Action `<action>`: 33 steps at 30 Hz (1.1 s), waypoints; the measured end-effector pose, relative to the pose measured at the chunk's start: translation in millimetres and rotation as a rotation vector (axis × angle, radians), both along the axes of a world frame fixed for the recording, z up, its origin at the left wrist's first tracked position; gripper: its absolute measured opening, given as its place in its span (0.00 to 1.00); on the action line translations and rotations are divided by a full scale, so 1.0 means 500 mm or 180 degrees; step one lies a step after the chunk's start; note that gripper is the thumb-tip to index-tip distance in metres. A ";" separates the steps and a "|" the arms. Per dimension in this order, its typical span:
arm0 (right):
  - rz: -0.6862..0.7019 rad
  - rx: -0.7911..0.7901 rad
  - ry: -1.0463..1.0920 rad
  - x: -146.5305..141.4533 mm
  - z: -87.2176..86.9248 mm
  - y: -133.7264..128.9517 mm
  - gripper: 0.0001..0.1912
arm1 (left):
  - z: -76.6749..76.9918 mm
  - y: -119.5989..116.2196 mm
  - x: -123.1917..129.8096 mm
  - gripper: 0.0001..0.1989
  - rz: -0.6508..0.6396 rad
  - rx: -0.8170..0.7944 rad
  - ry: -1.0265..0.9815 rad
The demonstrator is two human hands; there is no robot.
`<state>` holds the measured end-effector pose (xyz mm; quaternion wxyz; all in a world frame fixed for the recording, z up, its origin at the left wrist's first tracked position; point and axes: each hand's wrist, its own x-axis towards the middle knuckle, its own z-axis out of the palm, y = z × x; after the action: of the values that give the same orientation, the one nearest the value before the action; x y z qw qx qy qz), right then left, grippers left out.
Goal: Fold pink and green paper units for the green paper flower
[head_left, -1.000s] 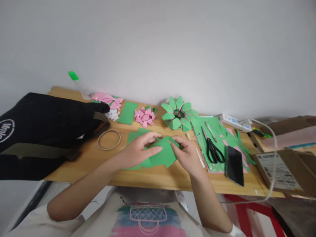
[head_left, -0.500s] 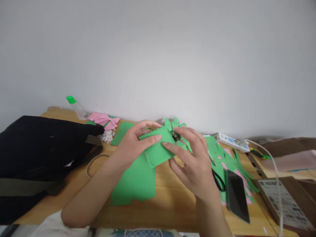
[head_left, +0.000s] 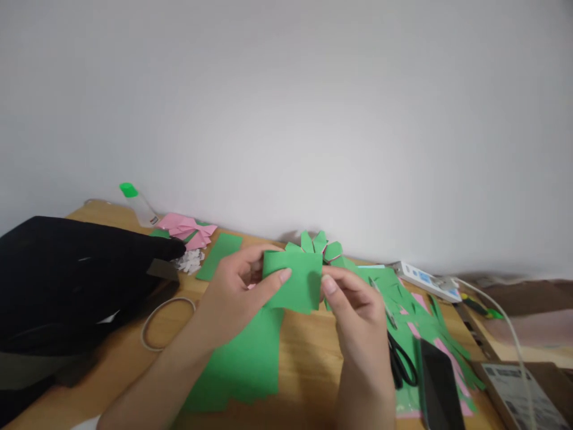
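Observation:
A folded piece of green paper [head_left: 298,280] is held up above the table between both hands. My left hand [head_left: 244,283] grips its left side, thumb flat across the front and fingers behind. At the right edge, my right hand [head_left: 358,304] pinches the paper between thumb and fingers. Behind it, partly hidden, stands a green paper flower shape [head_left: 320,242] with several petals. Larger green sheets [head_left: 250,358] lie on the table below my left forearm.
Black scissors [head_left: 403,361] and a phone [head_left: 441,382] lie at right among green and pink scraps [head_left: 418,304]. A power strip [head_left: 427,280] is behind them. At left are black fabric [head_left: 80,280], pink folded paper [head_left: 190,230], a glue bottle [head_left: 139,206] and a ring [head_left: 147,325].
The green paper has turned from tilted to nearly level. My right hand has shifted from its front face to pinch the right edge. The view has tipped slightly upward.

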<state>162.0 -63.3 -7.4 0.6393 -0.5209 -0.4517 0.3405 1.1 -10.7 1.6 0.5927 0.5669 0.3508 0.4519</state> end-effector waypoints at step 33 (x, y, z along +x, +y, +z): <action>-0.0126 0.0324 -0.0127 -0.003 0.017 -0.034 0.13 | 0.020 -0.022 -0.001 0.06 -0.0214 -0.0664 0.0086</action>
<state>160.4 -80.2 0.9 0.6624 -0.5032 -0.4707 0.2939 0.5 -21.6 11.6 0.6586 0.5196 0.3847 0.3850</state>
